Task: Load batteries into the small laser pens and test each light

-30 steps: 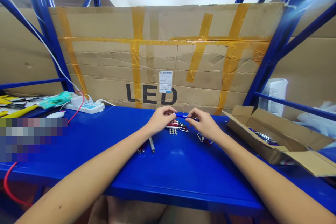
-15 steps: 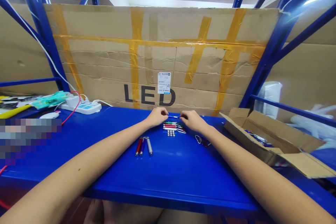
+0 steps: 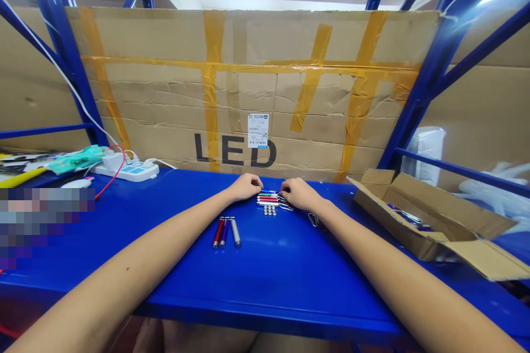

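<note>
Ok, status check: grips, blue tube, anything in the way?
Left grip and right grip at opposite ends of blue tube, firmness unclear. Tube along far side of tube row. Silver discs close on near side.

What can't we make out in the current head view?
All head view:
Left hand: fingertips hidden by the hand itself; grip on the blue tube unclear.
Right hand: fingertips hidden by its back; grip unclear.
Carabiner: partly behind the right forearm.
Box contents: lower part behind the cardboard box's wall.
Label: print too small.
</note>
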A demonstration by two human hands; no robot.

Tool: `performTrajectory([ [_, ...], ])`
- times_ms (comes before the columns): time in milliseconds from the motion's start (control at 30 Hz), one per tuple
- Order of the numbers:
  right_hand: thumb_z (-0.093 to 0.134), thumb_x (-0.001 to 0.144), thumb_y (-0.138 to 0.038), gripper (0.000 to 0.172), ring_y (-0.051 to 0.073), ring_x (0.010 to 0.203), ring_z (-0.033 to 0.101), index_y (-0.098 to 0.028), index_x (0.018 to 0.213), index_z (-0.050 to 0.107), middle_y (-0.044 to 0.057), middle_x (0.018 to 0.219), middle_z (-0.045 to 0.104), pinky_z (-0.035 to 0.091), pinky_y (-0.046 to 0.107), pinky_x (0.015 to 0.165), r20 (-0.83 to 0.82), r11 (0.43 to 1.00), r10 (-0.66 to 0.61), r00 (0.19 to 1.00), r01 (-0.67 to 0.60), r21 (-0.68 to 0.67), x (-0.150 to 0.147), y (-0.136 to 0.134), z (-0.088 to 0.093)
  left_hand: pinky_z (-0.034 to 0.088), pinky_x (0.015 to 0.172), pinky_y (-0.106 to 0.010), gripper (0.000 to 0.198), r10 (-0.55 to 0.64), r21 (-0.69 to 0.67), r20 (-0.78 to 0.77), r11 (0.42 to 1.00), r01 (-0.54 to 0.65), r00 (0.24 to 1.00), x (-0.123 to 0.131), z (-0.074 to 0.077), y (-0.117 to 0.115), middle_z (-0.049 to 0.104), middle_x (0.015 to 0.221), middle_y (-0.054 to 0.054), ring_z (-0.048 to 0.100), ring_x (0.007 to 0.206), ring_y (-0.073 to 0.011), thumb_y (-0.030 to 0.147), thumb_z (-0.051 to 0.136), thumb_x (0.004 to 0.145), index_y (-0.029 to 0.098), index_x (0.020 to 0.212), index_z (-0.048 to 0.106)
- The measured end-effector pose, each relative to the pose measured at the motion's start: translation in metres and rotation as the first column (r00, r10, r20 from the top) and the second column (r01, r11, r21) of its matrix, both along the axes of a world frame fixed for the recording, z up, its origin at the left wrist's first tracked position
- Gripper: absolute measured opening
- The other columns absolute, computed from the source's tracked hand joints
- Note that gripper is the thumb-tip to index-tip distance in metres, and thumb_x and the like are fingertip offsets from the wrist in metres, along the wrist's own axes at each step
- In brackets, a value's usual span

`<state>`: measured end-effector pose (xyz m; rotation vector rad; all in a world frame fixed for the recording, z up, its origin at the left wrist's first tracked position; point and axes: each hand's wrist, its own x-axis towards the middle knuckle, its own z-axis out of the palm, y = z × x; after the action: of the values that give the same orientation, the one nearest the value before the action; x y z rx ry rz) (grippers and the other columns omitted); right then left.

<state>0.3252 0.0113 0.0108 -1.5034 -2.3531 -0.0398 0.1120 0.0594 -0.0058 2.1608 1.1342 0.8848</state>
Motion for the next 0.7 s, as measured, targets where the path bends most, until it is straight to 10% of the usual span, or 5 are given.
performTrajectory([
  [700,0.049,0.082,-0.015,0.022,0.016,0.070,0.060,-0.017,0.081,0.071,0.008,0.086,0.072,0.037,0.024,0.060,-0.039,0.994,-0.017,0.999,0.012,-0.106,0.001,-0.015,0.009,0.049,0.082,-0.030,0.023,-0.088,-0.040,-0.147,0.996,0.083,0.985,0.003,0.010,-0.009,0.073,0.095,-0.007,0.066,0.089,-0.0202,0.023,0.058,0.075,0.013,0.089,0.073],
])
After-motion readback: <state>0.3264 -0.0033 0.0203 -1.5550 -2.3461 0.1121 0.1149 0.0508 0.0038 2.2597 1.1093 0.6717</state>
